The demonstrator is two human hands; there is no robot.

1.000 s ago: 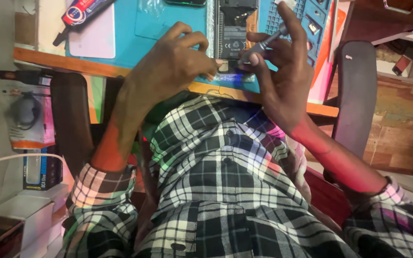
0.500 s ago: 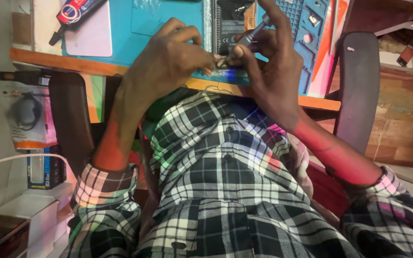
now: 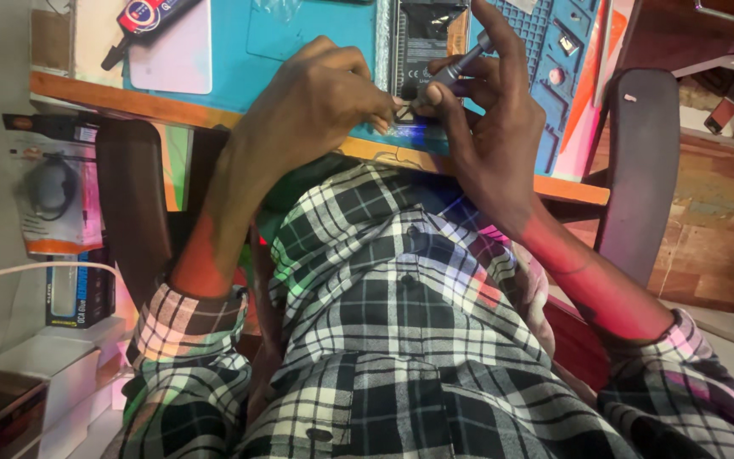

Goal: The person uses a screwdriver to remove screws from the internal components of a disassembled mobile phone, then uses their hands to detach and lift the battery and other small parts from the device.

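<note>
Phone, back off, dark innards shown; right hand w/ metal screwdriver.

A wooden table carries a teal mat under an opened phone.

Dim warm light, reddish-green colour casts, slight blur

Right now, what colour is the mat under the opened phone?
Teal-blue mat, clearest in the head view.
</note>
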